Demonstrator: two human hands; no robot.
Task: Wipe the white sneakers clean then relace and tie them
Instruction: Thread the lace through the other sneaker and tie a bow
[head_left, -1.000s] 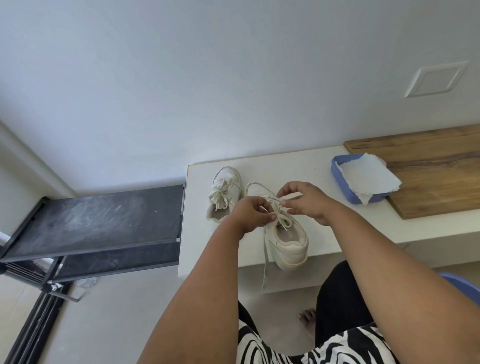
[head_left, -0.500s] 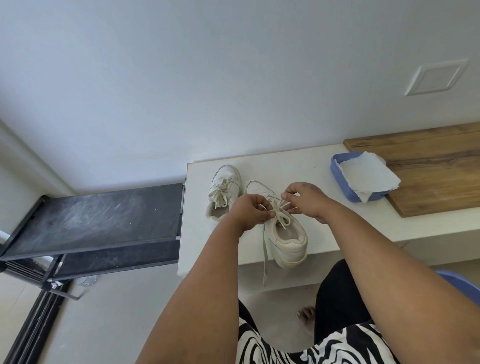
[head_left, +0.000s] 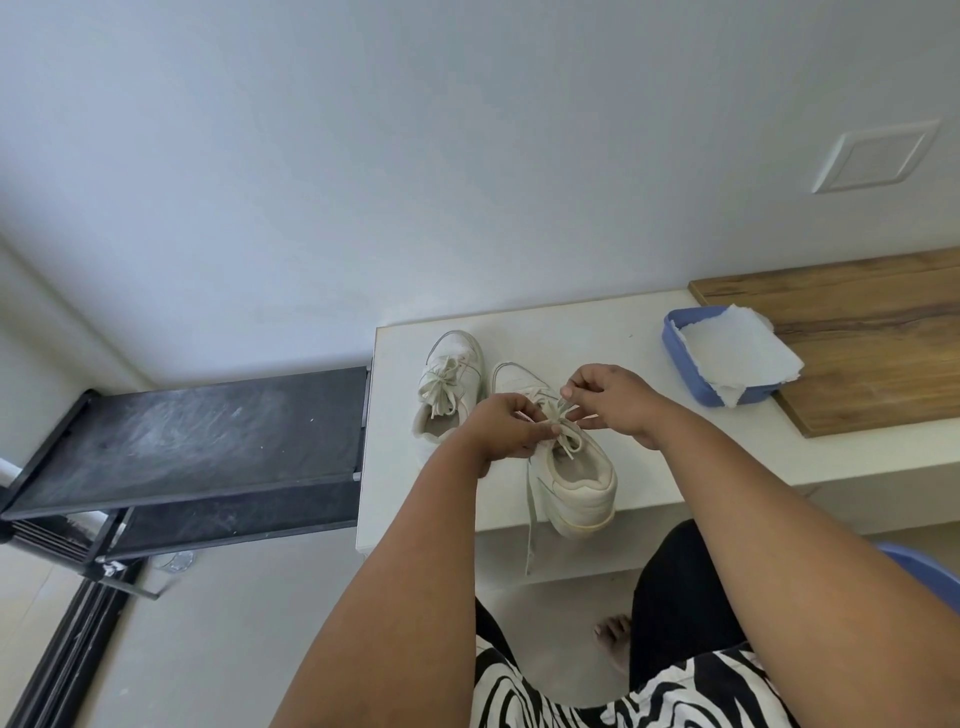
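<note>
Two white sneakers are seen on the white table (head_left: 675, 457), side by side near its left end. The far sneaker (head_left: 449, 387) already carries a tied bow, so the tying of the near sneaker (head_left: 571, 478), whose heel overhangs the table's front edge, is judged to be the step in hand. Its lace (head_left: 563, 434) is pinched over the tongue by both hands: the grip of the left hand (head_left: 506, 428) is closed on one strand, and the grip of the right hand (head_left: 610, 397) is closed on another, just beside it. One free lace end (head_left: 530, 525) is left hanging down past the table edge. Whether a loop has been formed cannot be told. The next move is judged to call for the strands to be crossed or looped and drawn tight while tension is kept, and the dangling end must be gathered in. A blue tray (head_left: 675, 353) holding a paper towel (head_left: 737, 356) is set well apart to the right, partly on a wooden board (head_left: 857, 332).
</note>
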